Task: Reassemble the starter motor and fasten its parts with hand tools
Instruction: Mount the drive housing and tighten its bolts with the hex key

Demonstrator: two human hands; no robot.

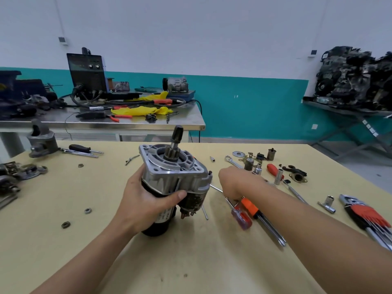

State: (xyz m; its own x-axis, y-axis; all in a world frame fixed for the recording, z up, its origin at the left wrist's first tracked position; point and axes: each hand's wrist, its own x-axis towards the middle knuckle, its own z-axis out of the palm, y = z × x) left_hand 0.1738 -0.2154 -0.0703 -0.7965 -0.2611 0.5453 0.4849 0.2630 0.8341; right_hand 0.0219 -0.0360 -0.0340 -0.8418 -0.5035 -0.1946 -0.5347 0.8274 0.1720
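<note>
Only starter motor label point(163, 215), illegible

Bright cast-metal starter motor point(174, 179) housing; matt wooden table point(191, 262).

- Near strip of the table point(191, 262), between the two forearms, is bare: a wide open lane.
- Dead centre, the starter motor point(171, 179), gripped in the left hand point(144, 200), blocks the straight way to the far edge.
- Left of it there is open board, just a few small nuts point(66, 224) well apart.
- The right side is crowded: orange screwdriver point(246, 211), sockets point(277, 177) and hex key set point(367, 217), with only narrow gaps.
- At the far left a grey housing point(42, 143) and a black-handled screwdriver point(81, 148) sit in the way.
</note>
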